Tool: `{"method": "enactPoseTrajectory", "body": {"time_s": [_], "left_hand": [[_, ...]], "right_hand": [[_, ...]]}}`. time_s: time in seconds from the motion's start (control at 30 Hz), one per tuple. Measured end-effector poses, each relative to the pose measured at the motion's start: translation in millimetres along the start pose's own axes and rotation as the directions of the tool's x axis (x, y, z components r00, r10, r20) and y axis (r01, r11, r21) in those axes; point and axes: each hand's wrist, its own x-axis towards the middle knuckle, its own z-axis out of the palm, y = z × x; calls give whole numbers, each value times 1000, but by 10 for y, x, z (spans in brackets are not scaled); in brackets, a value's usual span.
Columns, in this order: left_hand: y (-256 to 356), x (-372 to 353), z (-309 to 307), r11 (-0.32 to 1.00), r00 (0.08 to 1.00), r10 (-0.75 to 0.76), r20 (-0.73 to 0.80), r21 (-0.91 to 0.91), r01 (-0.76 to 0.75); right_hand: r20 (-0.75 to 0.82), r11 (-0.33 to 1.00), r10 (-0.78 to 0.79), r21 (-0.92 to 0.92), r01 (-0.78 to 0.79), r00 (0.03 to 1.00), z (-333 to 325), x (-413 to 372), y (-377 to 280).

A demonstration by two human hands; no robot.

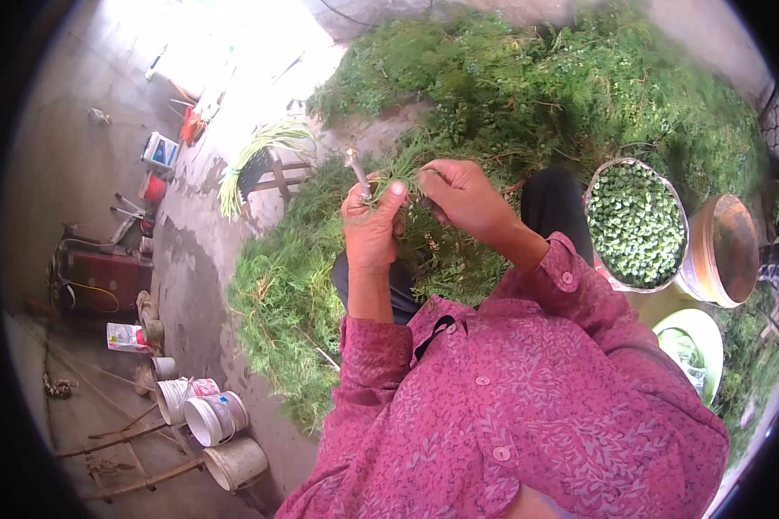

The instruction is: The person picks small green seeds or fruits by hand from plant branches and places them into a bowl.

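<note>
My left hand (374, 227) is closed around a leafy green sprig (400, 169), thumb pressed on top. A short grey-brown stick-like piece (360, 176) with a pale end rises from the same grip. My right hand (474, 197) pinches at the sprig's other side, fingertips close together, so the greenery spans the gap between both hands. What lies inside the right fingertips is hidden. Around and under the hands spreads a big heap of feathery green branches (493, 86). To the right stands a round container heaped with small green cones or berries (636, 225).
Beside the container are a tan bucket (729, 251) and a pale green basin (705, 337). Long green stalks (255, 164) drape over a wooden stool (284, 179) at left. White buckets (218, 419), a ladder (130, 437) and a dark red box (104, 278) stand along the wall.
</note>
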Motion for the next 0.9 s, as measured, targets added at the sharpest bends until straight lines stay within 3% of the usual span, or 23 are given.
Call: {"method": "enactPoseTrajectory", "body": {"time_s": [0.2,0.27,0.4,0.47,0.6,0.73,0.9], "left_hand": [[-32,48,-42,1000,999,12,-33,15,-11],[-39,71,-102,1000,998,18,-56,-23,-20],[-6,132,-234,995,991,38,-129,-90,-50],[24,136,-223,998,979,12,-203,-65,-26],[8,168,-181,998,983,8,-183,-67,-21],[50,140,-116,996,986,22,-167,-81,-36],[38,162,-160,998,981,26,-192,-55,-37]], "right_hand": [[-36,998,60,-33,-61,998,15,-21,55],[-73,946,151,299,-123,986,-102,-36,-44],[-132,910,114,411,-50,985,-321,-160,-111],[32,937,187,294,-188,982,-375,-272,1],[81,926,280,241,-291,957,-207,-312,166],[13,966,258,19,-259,966,-54,-217,128],[29,980,198,-34,-197,980,-27,-204,182]]}}
